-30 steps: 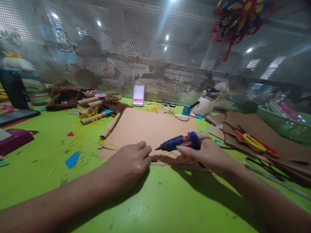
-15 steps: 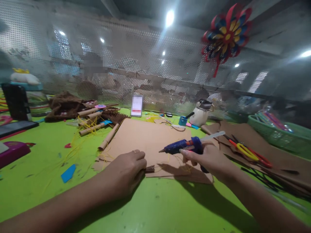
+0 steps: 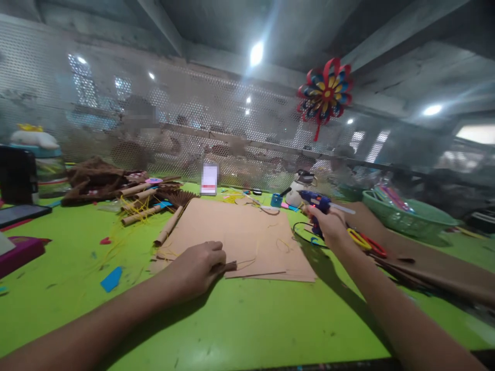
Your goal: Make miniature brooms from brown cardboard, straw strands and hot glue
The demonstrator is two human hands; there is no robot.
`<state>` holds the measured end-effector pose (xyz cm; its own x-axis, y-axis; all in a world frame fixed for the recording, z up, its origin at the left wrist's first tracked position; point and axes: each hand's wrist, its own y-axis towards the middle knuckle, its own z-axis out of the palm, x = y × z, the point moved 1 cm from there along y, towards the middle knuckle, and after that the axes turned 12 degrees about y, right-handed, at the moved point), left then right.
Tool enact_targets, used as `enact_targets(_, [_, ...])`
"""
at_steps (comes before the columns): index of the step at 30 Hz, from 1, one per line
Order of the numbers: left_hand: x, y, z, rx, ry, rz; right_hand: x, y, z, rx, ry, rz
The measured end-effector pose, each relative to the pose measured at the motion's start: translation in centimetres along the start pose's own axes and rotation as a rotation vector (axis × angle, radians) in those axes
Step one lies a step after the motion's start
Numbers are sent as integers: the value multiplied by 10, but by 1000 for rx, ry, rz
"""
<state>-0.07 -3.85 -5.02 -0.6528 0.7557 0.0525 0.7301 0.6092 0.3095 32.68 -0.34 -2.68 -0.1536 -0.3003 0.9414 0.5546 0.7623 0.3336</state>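
A blue hot glue gun [image 3: 316,198] is in my right hand [image 3: 330,225], raised over the right side of the table, with a clear glue stick poking out of its back. Its nozzle is hard to make out against the white jar [image 3: 294,196]. My left hand [image 3: 201,265] rests at the near edge of stacked brown paper sheets [image 3: 232,232], fingers closed on a small brown pleated paper piece [image 3: 231,266]. Only one end of that piece shows; my fingers cover the remainder. Thin yellow strands [image 3: 284,245] lie on the sheets.
Rolled paper tubes [image 3: 139,214] tangled in yellow strands lie at left, near a paper fan [image 3: 178,197]. Scissors [image 3: 367,242] rest on brown paper at right, before a green basket [image 3: 410,216]. A phone [image 3: 209,179] stands at the back. A blue scrap [image 3: 111,279] lies front left.
My right hand has carried the glue gun away from the paper piece, to the right and farther back. My left hand keeps its hold near the sheets' edge. The view has tilted upward.
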Motion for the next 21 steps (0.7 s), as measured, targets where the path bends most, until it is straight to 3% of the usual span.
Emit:
enact_targets(6, [1, 0, 0, -39, -13, 30, 42, 7, -42, -111, -216, -75])
enact_targets(8, [3, 0, 0, -41, 0, 27, 54, 15, -53, -129, -430, -242])
enact_targets(10, [5, -1, 2, -36, 15, 27, 57, 23, -55, -82, -618, -527])
enact_targets(11, [6, -1, 2, -41, 20, 32, 54, 27, -53, -59, -680, -648])
enact_targets(13, [8, -1, 3, -56, 24, 49, 39, 31, -45, -6, -755, -742])
enact_targets(15, [10, -1, 3, -58, 23, 60, 16, 32, -35, 151, -952, -810])
enact_targets(18, [13, 0, 4, -20, 10, 46, -21, 31, -23, 308, -1115, -792])
enact_targets(21, [14, 1, 6, 11, -1, 27, -47, 32, -15, 357, -1167, -760])
